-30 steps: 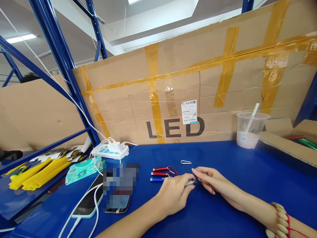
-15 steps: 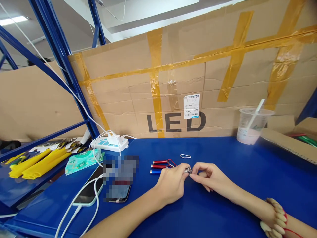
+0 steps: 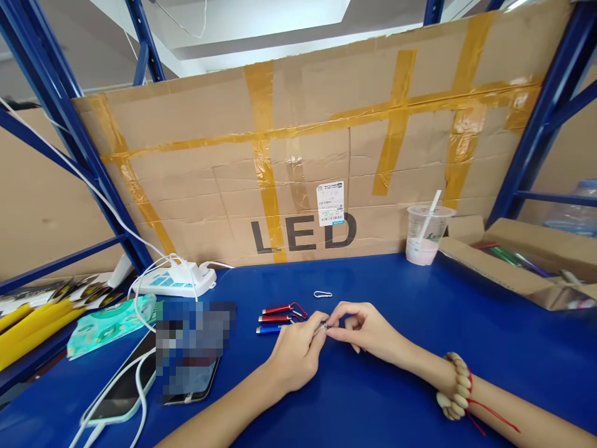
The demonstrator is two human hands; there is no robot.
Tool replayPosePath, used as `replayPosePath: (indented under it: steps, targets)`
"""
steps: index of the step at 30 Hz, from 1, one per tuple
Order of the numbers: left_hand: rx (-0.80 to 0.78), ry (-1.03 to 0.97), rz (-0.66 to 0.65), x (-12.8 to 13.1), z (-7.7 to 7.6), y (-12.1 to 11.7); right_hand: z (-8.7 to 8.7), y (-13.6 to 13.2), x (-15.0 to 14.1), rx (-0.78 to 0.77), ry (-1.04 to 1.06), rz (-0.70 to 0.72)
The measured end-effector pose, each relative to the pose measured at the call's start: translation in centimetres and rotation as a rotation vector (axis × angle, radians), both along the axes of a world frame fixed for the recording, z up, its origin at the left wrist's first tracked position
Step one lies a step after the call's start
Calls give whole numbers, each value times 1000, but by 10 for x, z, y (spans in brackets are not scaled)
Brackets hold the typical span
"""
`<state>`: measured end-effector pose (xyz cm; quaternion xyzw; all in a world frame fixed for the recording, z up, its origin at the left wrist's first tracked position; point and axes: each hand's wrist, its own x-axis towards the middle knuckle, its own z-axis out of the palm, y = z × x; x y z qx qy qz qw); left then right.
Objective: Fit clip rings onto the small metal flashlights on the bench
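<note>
Your left hand (image 3: 296, 358) pinches a silvery piece (image 3: 321, 328); your right hand (image 3: 368, 331) is at its end, cannot tell if pinching. Silver carabiner (image 3: 323, 294) lies beyond, on blue tabletop (image 3: 373, 404).

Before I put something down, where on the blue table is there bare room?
Bare table lies between the right hand, cup and open box, and between the forearms. The left is crowded with phones, cables and a power strip; red and blue tubes crowd the left hand.
</note>
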<state>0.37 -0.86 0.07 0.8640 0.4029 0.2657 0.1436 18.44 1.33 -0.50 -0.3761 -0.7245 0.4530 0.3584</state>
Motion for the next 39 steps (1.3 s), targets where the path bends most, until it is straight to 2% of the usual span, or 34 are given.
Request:
replayPosePath:
  steps: [5, 12, 16, 20, 25, 30, 33, 36, 39]
  targets:
    - [-88, -98, 25, 2, 2, -3, 2, 0, 0, 6, 19, -7]
    - [-185, -166, -64, 3, 3, -3, 9, 3, 8, 142, 32, 71]
    - [-228, -186, -106, 1, 3, -2, 14, 4, 12, 169, -10, 94]
    - [-256, -177, -129, -3, 1, 1, 7, 6, 9, 140, 21, 129]
    - [-298, -148, -97, -10, -1, 4, -6, 11, -2, 21, 147, 122]
    - [-179, -30, -18, -13, -1, 4, -7, 17, -9, -89, 220, 162]
    - [0, 36, 52, -14, -6, 7, -5, 29, -8, -157, 256, 245]
    - [194, 47, 121, -14, -11, 15, -5, 50, -7, -136, 218, 363]
    - [250, 85, 180, -15, -13, 25, -6, 71, -9, -64, 243, 402]
